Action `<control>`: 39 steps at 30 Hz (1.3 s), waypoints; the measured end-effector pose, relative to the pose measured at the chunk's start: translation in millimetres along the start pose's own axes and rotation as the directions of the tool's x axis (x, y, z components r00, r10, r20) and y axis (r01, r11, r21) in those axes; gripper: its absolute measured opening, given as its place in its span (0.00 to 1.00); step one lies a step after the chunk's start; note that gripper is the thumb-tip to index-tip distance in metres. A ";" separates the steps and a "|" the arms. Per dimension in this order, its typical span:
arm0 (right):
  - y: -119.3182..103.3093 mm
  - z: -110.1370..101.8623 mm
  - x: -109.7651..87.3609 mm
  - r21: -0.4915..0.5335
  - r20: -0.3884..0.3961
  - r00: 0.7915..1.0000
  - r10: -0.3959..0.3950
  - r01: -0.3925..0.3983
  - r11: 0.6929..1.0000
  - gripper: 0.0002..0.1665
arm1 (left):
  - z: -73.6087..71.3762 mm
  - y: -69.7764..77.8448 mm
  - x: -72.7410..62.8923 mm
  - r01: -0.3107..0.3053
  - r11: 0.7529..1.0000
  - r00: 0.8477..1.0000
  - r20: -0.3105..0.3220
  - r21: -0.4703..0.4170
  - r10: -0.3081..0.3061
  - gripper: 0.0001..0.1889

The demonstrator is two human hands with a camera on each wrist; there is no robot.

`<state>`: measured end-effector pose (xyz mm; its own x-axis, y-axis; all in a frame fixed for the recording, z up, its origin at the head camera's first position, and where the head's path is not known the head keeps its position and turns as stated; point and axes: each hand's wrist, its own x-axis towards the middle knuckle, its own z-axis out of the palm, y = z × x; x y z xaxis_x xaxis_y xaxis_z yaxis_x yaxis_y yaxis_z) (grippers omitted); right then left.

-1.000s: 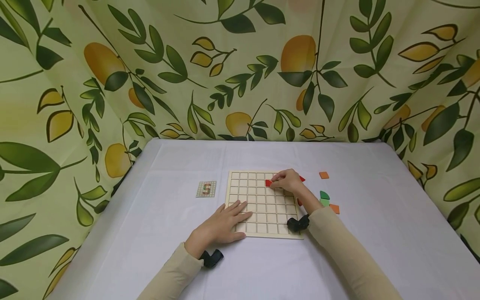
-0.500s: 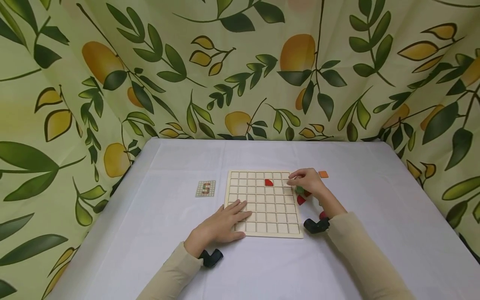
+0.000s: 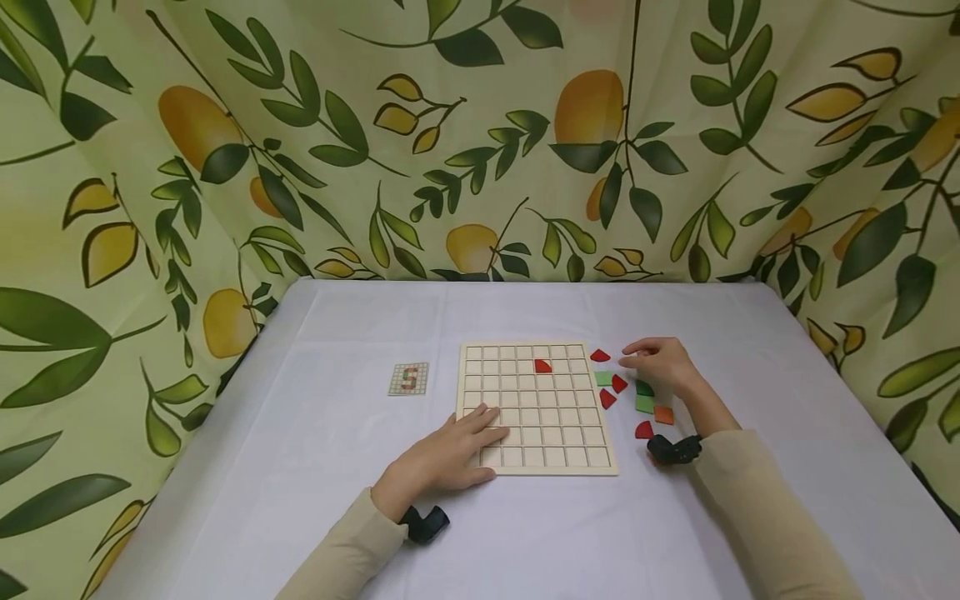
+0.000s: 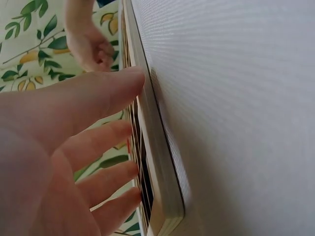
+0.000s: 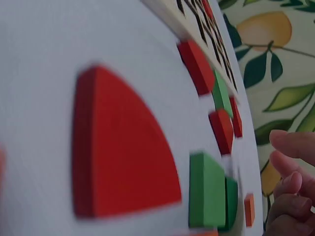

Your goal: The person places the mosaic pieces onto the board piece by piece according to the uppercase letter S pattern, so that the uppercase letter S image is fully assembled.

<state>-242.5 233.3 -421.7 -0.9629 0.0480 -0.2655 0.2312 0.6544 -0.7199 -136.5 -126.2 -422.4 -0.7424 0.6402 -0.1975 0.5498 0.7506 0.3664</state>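
Observation:
My left hand point(image 3: 446, 454) rests on the lower left corner of a wooden grid board point(image 3: 552, 471), fingers spread over its squares; in the left wrist view the thumb touches the board's edge. A red quarter-circle tile point(image 3: 543, 367) sits in one upper square. Right of the board my right hand point(image 3: 660, 364) hovers above the loose tiles, fingers bent loosely. In the right wrist view nothing shows between its fingers. Nearest it are a dark green quarter-circle tile point(image 3: 644, 388), a red quarter-circle tile point(image 3: 599, 356) and an orange tile point(image 5: 249, 210), which the hand hides in the head view.
Several other tiles lie right of the board, among them a light green square point(image 3: 644, 404), an orange square point(image 3: 663, 415) and a red quarter-circle point(image 3: 643, 430). A small pattern card point(image 3: 408, 379) lies left of the board. A patterned curtain point(image 3: 480, 150) hangs behind the white table point(image 3: 337, 333).
My right hand has let go of the red quarter-circle tile in the upper square and moved right, off the board, to above the loose tiles. The left hand stays on the board.

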 end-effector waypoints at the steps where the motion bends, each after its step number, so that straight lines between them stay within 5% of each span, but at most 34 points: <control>1: 1.7 -2.4 0.0 -0.001 -0.001 1.000 -0.007 0.007 1.000 0.25 | 0.0 -0.2 -0.2 -0.003 1.000 1.000 -0.002 0.003 0.003 0.31; 19: 23.4 -39.5 21.2 -0.050 0.083 0.993 -0.081 0.086 0.995 0.30 | 0.2 0.0 -1.1 -0.007 0.994 1.000 -0.009 0.114 0.009 0.28; 39: 32.0 -39.4 36.7 -0.048 0.139 0.990 0.017 -0.011 0.999 0.30 | -1.0 1.8 -2.1 -0.014 0.994 1.000 -0.003 0.112 0.014 0.29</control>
<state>-276.0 285.8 -429.3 -0.9300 -0.0464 -0.3646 0.2345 0.6890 -0.6858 -134.3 -126.4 -420.4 -0.7358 0.6503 -0.1891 0.5994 0.7553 0.2651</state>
